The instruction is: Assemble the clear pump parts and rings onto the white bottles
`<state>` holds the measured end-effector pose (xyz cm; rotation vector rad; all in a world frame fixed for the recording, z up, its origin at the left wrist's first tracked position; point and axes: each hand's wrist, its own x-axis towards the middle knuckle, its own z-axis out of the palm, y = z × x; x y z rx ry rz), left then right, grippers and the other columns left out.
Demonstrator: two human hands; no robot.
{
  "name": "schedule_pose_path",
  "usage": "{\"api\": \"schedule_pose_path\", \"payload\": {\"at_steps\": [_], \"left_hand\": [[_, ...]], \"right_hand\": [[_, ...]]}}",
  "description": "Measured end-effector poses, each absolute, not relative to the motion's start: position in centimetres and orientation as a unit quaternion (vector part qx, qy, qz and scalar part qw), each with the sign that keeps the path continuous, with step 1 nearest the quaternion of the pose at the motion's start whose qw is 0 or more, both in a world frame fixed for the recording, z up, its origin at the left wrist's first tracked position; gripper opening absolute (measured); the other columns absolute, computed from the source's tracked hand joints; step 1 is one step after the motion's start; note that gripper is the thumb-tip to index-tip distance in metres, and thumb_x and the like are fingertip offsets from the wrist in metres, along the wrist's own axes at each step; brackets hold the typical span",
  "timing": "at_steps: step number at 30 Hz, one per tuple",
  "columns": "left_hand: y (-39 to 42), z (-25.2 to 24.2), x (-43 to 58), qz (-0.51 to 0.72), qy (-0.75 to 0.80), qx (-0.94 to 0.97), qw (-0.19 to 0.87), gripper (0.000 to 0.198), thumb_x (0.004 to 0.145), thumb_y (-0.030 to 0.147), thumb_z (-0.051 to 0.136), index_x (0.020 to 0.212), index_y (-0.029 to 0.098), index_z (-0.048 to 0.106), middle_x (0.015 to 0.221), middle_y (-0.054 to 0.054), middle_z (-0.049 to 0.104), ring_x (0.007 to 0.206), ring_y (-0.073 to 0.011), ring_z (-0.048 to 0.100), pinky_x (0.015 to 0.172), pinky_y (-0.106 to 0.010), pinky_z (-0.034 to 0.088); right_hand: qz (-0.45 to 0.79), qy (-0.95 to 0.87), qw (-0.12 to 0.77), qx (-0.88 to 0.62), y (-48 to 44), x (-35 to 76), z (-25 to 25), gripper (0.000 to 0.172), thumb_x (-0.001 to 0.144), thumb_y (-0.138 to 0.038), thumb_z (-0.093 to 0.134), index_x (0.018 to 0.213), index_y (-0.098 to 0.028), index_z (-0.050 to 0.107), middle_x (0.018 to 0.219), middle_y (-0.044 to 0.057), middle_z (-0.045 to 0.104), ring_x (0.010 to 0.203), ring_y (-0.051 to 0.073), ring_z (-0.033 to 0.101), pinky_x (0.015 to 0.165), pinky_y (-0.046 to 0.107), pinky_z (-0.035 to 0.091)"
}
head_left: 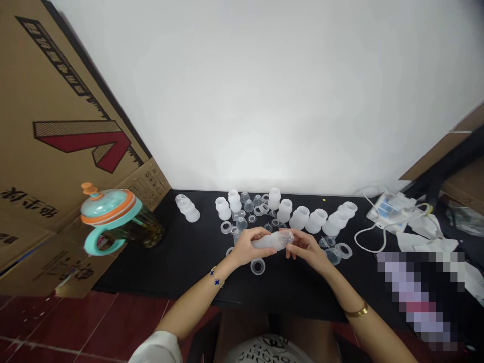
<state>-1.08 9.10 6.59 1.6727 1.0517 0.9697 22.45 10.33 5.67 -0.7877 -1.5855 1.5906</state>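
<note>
A white baby bottle (273,241) with a clear cap lies sideways above the table, its capped end to the right. My left hand (246,246) is closed around the bottle's body. Thumb and fingers of my right hand (308,250) close in at the clear cap, touching its end. Just below the bottle, a white collar ring (257,266) lies flat on the black table (181,272). Clear caps, teats and rings (248,205) are scattered behind my hands, some of them hidden by my fingers.
Open white bottle bodies (318,221) stand in a row along the wall. A capped bottle (188,208) stands at the left, near a teal-lidded jug (120,222) and a large cardboard box (75,131). At the right lie a power strip with white cable (389,212) and crumpled paper (427,242).
</note>
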Motion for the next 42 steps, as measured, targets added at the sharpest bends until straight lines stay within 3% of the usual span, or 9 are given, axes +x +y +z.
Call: {"api": "schedule_pose_path", "payload": {"at_steps": [11, 42], "left_hand": [[9.02, 6.60, -1.01, 0.392, 0.434, 0.680, 0.442, 0.042, 0.069, 0.045, 0.082, 0.096, 0.014, 0.071, 0.067, 0.002, 0.057, 0.060, -0.0103, 0.043, 0.056, -0.022, 0.030], [9.08, 6.78, -0.95, 0.394, 0.438, 0.667, 0.456, 0.038, 0.068, 0.041, 0.083, 0.093, 0.014, 0.073, 0.073, -0.001, 0.065, 0.063, -0.0127, 0.052, 0.058, -0.023, 0.036]], "right_hand": [[0.616, -0.626, 0.368, -0.306, 10.46, 22.35, 5.45, 0.048, 0.087, -0.038, 0.073, 0.129, -0.018, 0.061, 0.079, 0.003, 0.070, 0.064, 0.016, 0.066, 0.052, 0.024, 0.048], [0.566, -0.670, 0.354, -0.323, 10.37, 22.54, 5.51, 0.051, 0.088, -0.041, 0.071, 0.133, -0.019, 0.062, 0.074, 0.002, 0.069, 0.064, 0.017, 0.065, 0.057, 0.027, 0.051]]}}
